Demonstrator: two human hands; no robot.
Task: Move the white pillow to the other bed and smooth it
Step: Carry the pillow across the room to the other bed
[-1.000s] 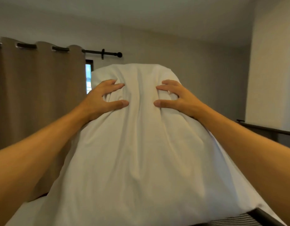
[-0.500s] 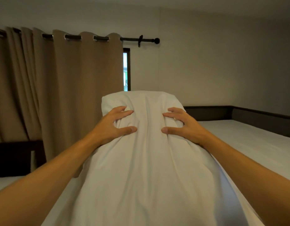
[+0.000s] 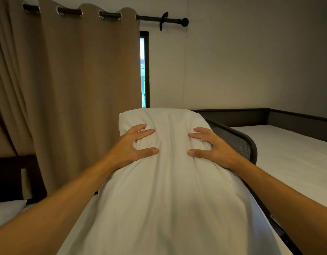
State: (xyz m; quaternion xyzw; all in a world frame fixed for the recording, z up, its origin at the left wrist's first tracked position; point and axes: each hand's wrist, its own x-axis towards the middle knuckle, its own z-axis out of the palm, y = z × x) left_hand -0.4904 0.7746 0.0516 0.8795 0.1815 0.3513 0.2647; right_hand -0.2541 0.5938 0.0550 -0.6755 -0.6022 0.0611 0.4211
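A large white pillow (image 3: 170,190) fills the middle of the view, held up lengthwise in front of me. My left hand (image 3: 129,148) grips its upper left part, fingers dug into the fabric. On the upper right, my right hand (image 3: 212,148) clutches it the same way. A bed with a bare white mattress (image 3: 291,153) and a dark frame lies to the right. The pillow hides the lower middle of the room.
A brown curtain (image 3: 76,85) hangs at the left on a black rod, with a window strip (image 3: 143,70) beside it. A dark padded bed rail (image 3: 240,140) runs between pillow and mattress. Another white pillow (image 3: 6,210) and dark headboard show at lower left.
The view has swung down and to the right with the pillow still gripped. The pillow sits lower in the frame, and the right-hand bed's rail and mattress have come closer.
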